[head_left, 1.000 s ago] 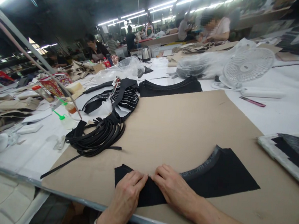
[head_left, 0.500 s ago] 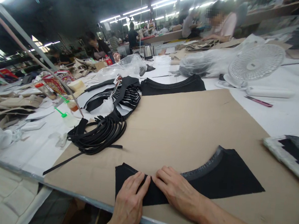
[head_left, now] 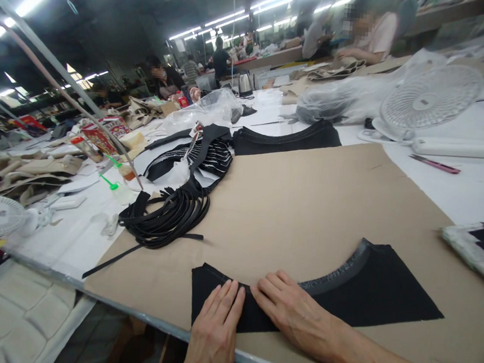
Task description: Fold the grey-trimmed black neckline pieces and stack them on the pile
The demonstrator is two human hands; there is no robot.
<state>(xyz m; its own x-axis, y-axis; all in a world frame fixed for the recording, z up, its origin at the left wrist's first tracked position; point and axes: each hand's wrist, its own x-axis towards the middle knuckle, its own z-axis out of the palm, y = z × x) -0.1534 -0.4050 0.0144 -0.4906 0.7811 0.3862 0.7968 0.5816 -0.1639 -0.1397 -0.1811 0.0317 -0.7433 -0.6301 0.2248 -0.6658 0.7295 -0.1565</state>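
Note:
A black fabric piece [head_left: 389, 290] with a deep curved upper edge lies flat on the brown sheet [head_left: 308, 198]. Along that curve runs a greyish, rough-looking band. My left hand [head_left: 217, 320] rests on the piece's left part, fingers stretched out and flat, tips at the curved edge. Just beside it, my right hand [head_left: 290, 307] has its fingers bent and drawn together at the same edge, closed on the fabric. The right hand's thumb and the bit of edge beneath its fingers are hidden.
Bundled black strips [head_left: 171, 220] lie left on the sheet. Behind are a stack of curved black pieces [head_left: 288, 140], a white fan [head_left: 431, 99] and a pink cutter [head_left: 434, 164]. Green-tipped bottles [head_left: 118, 190] stand left. A whitish board [head_left: 461, 240] lies right. People sit farther back.
The view has shifted slightly, so the scene appears moved to the right. My left hand's fingers have come closer together and lie flatter. My right hand stays at the curved edge.

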